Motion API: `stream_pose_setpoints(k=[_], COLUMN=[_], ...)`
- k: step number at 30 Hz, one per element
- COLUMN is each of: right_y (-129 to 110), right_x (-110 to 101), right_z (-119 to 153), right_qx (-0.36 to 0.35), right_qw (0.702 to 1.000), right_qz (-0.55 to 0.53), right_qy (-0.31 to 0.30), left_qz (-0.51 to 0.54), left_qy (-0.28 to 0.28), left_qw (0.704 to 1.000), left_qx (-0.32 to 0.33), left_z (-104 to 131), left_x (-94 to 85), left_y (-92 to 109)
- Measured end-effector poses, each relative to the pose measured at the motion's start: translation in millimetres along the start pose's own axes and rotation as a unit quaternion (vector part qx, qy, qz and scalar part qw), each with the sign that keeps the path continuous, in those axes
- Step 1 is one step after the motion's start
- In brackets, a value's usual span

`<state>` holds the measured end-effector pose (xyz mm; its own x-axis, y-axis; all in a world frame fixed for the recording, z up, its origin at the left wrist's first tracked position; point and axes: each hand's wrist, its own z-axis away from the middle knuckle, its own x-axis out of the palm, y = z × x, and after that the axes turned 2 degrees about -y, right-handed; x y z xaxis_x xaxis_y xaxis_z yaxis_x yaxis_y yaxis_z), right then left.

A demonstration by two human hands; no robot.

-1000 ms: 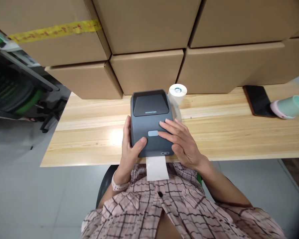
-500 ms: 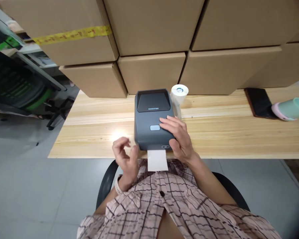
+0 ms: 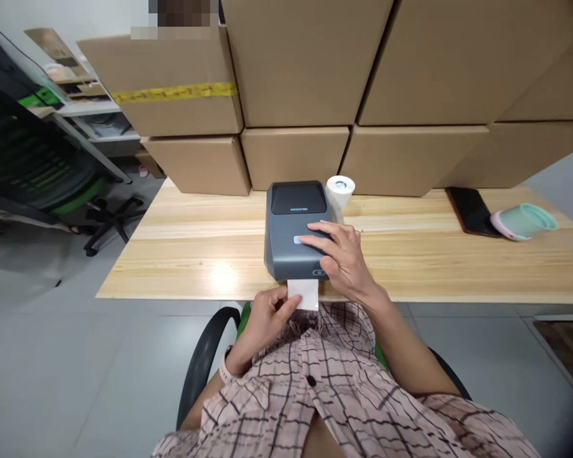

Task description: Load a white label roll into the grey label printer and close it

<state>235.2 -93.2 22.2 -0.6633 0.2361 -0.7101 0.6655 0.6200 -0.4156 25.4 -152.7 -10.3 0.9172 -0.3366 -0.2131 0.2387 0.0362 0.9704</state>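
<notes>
A dark grey label printer (image 3: pixel 286 248) sits at the front edge of the wooden table. A white label (image 3: pixel 309 294) sticks out of its front slot, and my left hand (image 3: pixel 270 318) pinches the label's left side, thumb on top. On the printer's top lies my right hand (image 3: pixel 346 257), fingers spread, with a fingertip at the pale blue button (image 3: pixel 297 240). Behind the printer's right side stands a white roll of labels (image 3: pixel 340 187).
Stacked cardboard boxes (image 3: pixel 293 156) line the back of the table (image 3: pixel 186 254). A black phone (image 3: pixel 470 210) and a mint and pink cup (image 3: pixel 525 221) lie at the right. An office chair (image 3: pixel 33 152) stands at the far left; part of a person shows behind the boxes.
My left hand has moved right and closed on the label. My right index finger has shifted onto the button. The camera view has shifted, showing more behind the boxes.
</notes>
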Motion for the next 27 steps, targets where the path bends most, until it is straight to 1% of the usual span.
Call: stream_pose_setpoints(k=[3, 4, 5, 6, 8, 9, 10, 11, 12, 14, 15, 17, 19, 21, 22, 24, 25, 26, 27], right_y=[-4.3, -5.2, -5.7, -5.5, -3.7, -2.5, -1.3, -0.3, 0.3, 0.5, 0.1, -1.3, -2.3, -1.2, 0.5, 6.0, 9.5, 13.4, 17.5], right_x=[-5.5, -7.3, -8.8, -9.5, -7.7, -5.0, -1.3, 3.2, 8.0, 16.8, 19.7, 21.0, 15.9, 6.1, 0.1, -12.2, -17.8, -22.8, -26.8], right_z=[-8.2, -11.7, -14.9, -17.0, -16.1, -12.3, -6.4, 1.4, 10.2, 28.0, 35.5, 45.4, 47.1, 40.5, 34.2, 16.1, 4.4, -8.9, -23.4], right_qx=[-0.008, -0.015, -0.025, -0.036, -0.052, -0.052, -0.046, -0.034, -0.014, 0.041, 0.069, 0.112, 0.129, 0.139, 0.143, 0.140, 0.133, 0.124, 0.112], right_qw=[0.998, 0.997, 0.995, 0.993, 0.992, 0.994, 0.996, 0.998, 0.999, 0.997, 0.994, 0.988, 0.984, 0.981, 0.980, 0.980, 0.981, 0.984, 0.987], right_qz=[0.055, 0.073, 0.087, 0.096, 0.095, 0.087, 0.074, 0.057, 0.037, -0.007, -0.029, -0.069, -0.102, -0.128, -0.137, -0.143, -0.139, -0.129, -0.112], right_qy=[-0.022, -0.034, -0.045, -0.054, -0.057, -0.048, -0.031, -0.008, 0.018, 0.062, 0.074, 0.077, 0.064, 0.043, 0.033, 0.020, 0.021, 0.028, 0.039], left_qz=[-0.044, -0.046, -0.044, -0.040, -0.030, -0.031, -0.038, -0.047, -0.056, -0.064, -0.061, -0.055, -0.059, -0.072, -0.080, -0.095, -0.100, -0.104, -0.107], left_qy=[0.006, 0.014, 0.033, 0.071, 0.189, 0.251, 0.299, 0.324, 0.323, 0.275, 0.249, 0.223, 0.226, 0.237, 0.249, 0.275, 0.290, 0.295, 0.291], left_qw=[0.999, 0.999, 0.998, 0.996, 0.980, 0.964, 0.947, 0.935, 0.932, 0.943, 0.950, 0.954, 0.946, 0.930, 0.920, 0.904, 0.900, 0.902, 0.911], left_qx=[0.017, 0.019, 0.024, 0.032, 0.060, 0.083, 0.110, 0.135, 0.155, 0.175, 0.178, 0.191, 0.227, 0.271, 0.293, 0.313, 0.311, 0.296, 0.271], left_z=[2.2, 3.2, 4.2, 4.8, 4.3, 2.8, 0.5, -2.5, -5.9, -12.8, -16.0, -21.9, -28.2, -36.7, -42.2, -56.3, -64.7, -73.9, -83.7], left_x=[-2.4, -3.6, -5.1, -7.0, -11.7, -14.3, -16.8, -18.8, -20.2, -20.8, -20.1, -18.4, -19.1, -24.8, -29.8, -43.2, -51.0, -58.8, -66.4], left_y=[-5.8, -6.9, -7.6, -7.9, -8.0, -7.9, -7.7, -7.5, -7.3, -7.0, -6.8, -5.9, -2.8, 4.1, 8.9, 20.0, 25.5, 30.2, 33.9])
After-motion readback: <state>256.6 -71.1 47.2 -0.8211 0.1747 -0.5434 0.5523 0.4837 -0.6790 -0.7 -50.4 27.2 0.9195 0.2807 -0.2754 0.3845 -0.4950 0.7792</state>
